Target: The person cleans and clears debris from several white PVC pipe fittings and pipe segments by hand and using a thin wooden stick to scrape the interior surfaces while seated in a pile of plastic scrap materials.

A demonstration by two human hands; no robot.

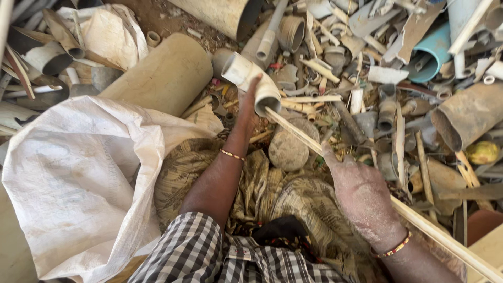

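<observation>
A white pipe elbow (pixel 251 84) is gripped by the left hand (pixel 248 107), which is stretched out toward the far middle of the scrap heap; the fingers are wrapped round the fitting from underneath, so only the thumb and wrist are really seen. A long pale strip (pixel 367 183) is clamped in the right hand (pixel 361 194), running from just under the elbow's open mouth down to the near right corner; that hand is dusted white all over. The two hands are kept well apart, one far, one near right.

A big white woven sack (pixel 78 178) is slumped open on the left; a fat tan pipe (pixel 162 73) is lying just beyond it. A round dusty cap (pixel 288 149) is sitting between the hands, on a patterned cloth (pixel 272 194) spread over the lap. Further right a blue pipe piece (pixel 432 52) and a rusty-looking brown tube (pixel 466 112) are mixed in with grey fittings and offcuts. Beaded bangles are worn on both wrists; a checked sleeve (pixel 188 251) is seen on the left arm.
</observation>
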